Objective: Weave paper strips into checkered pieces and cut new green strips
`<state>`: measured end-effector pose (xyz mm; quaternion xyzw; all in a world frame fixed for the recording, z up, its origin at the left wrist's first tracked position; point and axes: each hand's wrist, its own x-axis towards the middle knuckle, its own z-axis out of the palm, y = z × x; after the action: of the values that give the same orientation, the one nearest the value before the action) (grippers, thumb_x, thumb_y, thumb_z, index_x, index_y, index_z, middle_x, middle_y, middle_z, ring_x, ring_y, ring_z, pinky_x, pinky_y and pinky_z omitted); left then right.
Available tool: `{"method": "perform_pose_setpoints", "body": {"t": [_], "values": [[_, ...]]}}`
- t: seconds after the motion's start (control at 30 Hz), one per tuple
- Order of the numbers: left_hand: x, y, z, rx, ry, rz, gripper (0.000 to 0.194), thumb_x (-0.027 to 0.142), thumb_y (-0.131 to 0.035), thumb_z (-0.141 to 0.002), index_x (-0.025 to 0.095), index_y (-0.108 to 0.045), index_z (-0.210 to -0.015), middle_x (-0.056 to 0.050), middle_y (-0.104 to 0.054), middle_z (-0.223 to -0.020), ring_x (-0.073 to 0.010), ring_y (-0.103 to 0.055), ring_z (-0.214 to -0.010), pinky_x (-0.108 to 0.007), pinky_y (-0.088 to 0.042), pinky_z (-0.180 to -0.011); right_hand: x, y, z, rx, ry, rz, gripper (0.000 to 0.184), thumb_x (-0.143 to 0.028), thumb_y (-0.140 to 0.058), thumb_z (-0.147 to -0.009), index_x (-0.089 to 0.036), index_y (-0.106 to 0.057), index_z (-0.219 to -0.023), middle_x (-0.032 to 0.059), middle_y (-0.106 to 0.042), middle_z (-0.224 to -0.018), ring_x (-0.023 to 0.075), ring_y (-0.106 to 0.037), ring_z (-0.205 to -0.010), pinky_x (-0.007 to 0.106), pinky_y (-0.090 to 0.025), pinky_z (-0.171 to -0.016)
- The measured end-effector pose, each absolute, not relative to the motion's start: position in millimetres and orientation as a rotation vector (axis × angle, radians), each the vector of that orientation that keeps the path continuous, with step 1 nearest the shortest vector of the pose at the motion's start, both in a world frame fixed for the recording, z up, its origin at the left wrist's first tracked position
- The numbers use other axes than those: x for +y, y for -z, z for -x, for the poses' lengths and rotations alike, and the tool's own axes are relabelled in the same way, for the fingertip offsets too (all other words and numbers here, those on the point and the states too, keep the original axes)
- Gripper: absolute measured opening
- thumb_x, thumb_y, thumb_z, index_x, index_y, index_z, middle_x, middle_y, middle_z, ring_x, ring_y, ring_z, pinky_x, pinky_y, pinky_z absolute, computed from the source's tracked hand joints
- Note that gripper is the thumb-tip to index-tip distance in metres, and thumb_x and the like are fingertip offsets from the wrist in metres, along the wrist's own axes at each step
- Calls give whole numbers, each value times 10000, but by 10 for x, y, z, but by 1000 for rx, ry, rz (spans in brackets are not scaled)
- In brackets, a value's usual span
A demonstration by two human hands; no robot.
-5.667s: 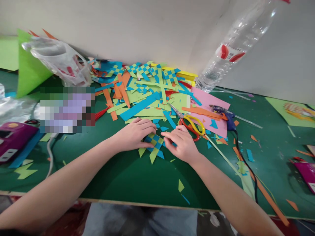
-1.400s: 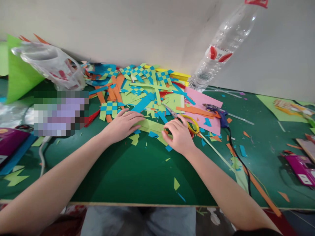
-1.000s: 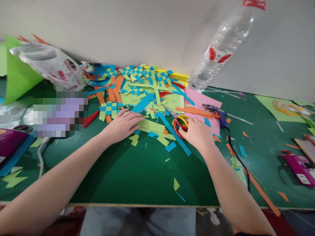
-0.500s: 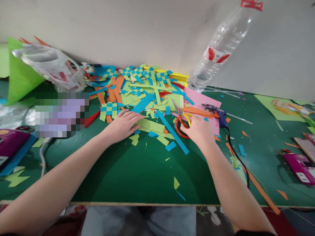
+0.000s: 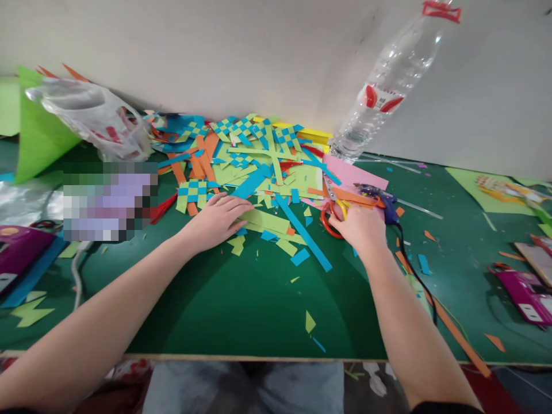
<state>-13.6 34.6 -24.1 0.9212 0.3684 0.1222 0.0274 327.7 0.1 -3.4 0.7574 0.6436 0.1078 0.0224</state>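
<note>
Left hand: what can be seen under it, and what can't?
A light green paper strip sticks out from under the left hand, toward the right. Its other end, and anything else beneath, is covered.

The left forearm (image 5: 112, 307) and right forearm (image 5: 407, 322) are angled forward and inward; the left hand (image 5: 219, 221) is laid palm down, gently arched; the right hand (image 5: 361, 229) is curled into a grip.

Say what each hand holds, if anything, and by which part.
Right hand: the scissors, by the handles. Left hand: laid over a light-green paper strip, no grip visible.
</note>
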Motion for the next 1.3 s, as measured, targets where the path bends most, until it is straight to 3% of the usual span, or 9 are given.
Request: {"method": "perform_pose_setpoints", "body": {"t": [0.2,0.37,0.47,0.63,0.83,1.03,1.3], "values": [[366,245,142,1105,-377,-2827,373,407,-395,-998,238,-590,-1266,-68,-598,-1339,-253,-522,-1262,-521,-276,-1143,-44,12,-3203,2051,-576,-2498,514,-567,-531,-846,-105,-573,-1068,132,-706,-806,249,-647,-627,299,-288,-491],[335,244,90,1142,-487,-2870,384,372,-381,-1008,204,-567,-1299,-89,-618,-1303,-257,-543,-1211,-465,-367,-1069,-51,136,-3025,2475,-650,-2330,265,-362,-417,-932,-162,-591,-947,78,-699,-794,193,-630,-670,291,-307,-554],[288,216,19,1244,-606,-2888,362,311,-373,-1007,180,-603,-1253,-100,-671,-1193,-259,-594,-1082,-434,-431,-954,-22,218,-2945,2599,-649,-2180,275,-288,-382,-933,-160,-625,-920,71,-699,-754,191,-625,-696,292,-307,-568],[324,153,-165,1274,-543,-3031,358,254,-353,-1001,217,-707,-1037,-80,-705,-1039,-250,-613,-947,-429,-430,-846,44,281,-2947,2626,-589,-2103,321,-265,-363,-931,-165,-664,-885,53,-701,-696,173,-589,-600,294,-268,-527],[654,114,-457,1441,-364,-3034,342,212,-378,-983,176,-716,-942,-105,-685,-963,-275,-597,-913,-444,-404,-848,75,312,-3002,2660,-567,-2090,345,-281,-364,-939,-162,-687,-937,49,-712,-706,169,-599,-605,291,-266,-525],[914,198,-643,1479,-460,-2995,253,269,-479,-967,166,-709,-993,-145,-663,-1070,-322,-552,-1075,-483,-369,-927,84,326,-2990,2708,-521,-2058,315,-269,-380,-930,-182,-680,-895,37,-716,-712,155,-605,-605,289,-233,-513],[985,218,-611,1317,-525,-3025,395,74,-357,-943,234,-715,-982,-80,-718,-1035,-261,-605,-1019,-499,-399,-955,79,365,-2994,2761,-517,-2048,299,-269,-388,-932,-189,-676,-909,39,-741,-753,152,-603,-594,290,-273,-526]]}}
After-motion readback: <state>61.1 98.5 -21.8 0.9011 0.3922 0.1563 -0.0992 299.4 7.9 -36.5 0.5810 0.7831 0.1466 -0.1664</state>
